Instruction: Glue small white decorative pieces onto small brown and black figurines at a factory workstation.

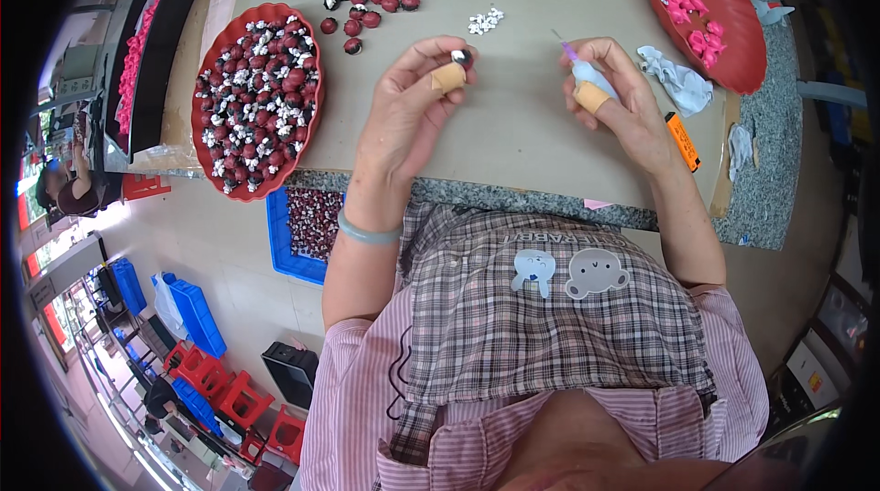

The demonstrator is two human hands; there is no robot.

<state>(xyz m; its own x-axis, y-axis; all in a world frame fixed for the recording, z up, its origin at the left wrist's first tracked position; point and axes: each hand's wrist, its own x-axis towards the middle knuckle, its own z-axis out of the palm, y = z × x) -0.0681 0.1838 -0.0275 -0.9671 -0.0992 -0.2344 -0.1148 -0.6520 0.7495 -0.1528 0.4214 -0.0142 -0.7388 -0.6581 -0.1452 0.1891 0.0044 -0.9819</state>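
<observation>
Above the counter (513,147), the left hand (408,101) pinches a round bead (464,59), seemingly to leave its white patch exposed; the right hand (626,99) wraps a squeeze bottle (591,75), nozzle (569,50) free. White pieces (486,21) lie far-centre, probably for easy reach.

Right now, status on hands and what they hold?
Left hand: pinching small round black-and-white piece. Right hand: holding pale bottle, purple nozzle, apart from piece. Small white pieces lie beyond.
</observation>
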